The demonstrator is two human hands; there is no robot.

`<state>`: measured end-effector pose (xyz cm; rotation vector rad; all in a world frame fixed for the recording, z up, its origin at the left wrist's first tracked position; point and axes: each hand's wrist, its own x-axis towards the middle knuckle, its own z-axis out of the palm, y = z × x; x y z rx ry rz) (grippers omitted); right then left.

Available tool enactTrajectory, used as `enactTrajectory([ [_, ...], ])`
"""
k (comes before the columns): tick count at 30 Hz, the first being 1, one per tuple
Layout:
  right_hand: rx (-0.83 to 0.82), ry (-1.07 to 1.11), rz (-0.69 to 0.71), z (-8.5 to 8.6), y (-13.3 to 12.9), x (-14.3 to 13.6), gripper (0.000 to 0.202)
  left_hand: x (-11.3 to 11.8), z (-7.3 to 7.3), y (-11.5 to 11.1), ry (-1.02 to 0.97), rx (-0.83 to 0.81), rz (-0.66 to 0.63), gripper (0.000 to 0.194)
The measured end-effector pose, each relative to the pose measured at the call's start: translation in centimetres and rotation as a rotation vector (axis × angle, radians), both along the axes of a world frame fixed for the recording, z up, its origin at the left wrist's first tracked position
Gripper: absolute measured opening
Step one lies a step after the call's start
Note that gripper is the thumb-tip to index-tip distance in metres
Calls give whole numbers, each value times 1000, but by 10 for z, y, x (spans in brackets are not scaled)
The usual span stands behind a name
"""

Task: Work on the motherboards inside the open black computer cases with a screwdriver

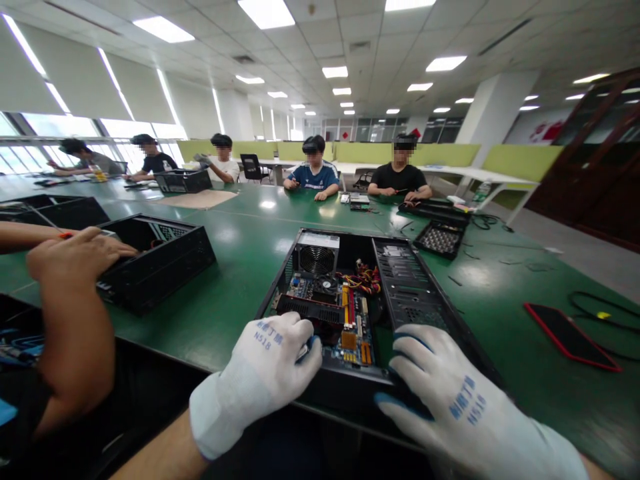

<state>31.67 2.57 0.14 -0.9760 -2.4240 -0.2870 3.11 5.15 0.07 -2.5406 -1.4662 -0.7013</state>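
A black, thin-walled metal computer case (345,385) lies at the near edge of a glossy, smooth green table (240,267), between the person's hands. Inside sit a boxy metal power supply (317,259) with a round fan, a flat circuit board with straight yellow and orange slots, and a loose tangle of red, yellow and black cables (367,279).

Both hands wear matte white knit gloves with blue-coated fingers. The left hand (275,357) reaches over the near left corner, knuckles up, fingers curled toward the thumb; whether they grip anything cannot be told. The right hand (440,387) lies palm down at the near right corner, fingers bent, thumb apart; its hold is unclear too.

The case's open side faces up, power supply at the far left; its slotted, perforated black panel (417,297) runs lengthwise away from the person along the right.
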Motion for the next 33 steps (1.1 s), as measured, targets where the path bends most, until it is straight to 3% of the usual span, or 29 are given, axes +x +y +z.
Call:
enactTrajectory([
  [17, 27, 17, -6, 0, -34, 14, 25, 11, -7, -36, -27, 78, -43, 25],
  [23, -9, -103, 18, 7, -34, 22, 29, 13, 3, -40, 35, -122, 22, 23],
  [28, -87, -168, 70, 34, -6, 16, 25, 13, 6, -41, 31, -153, 10, 23],
  [33, -90, -338, -79, 55, 66, -22, 42, 13, 7, -41, 29, -151, 26, 23],
])
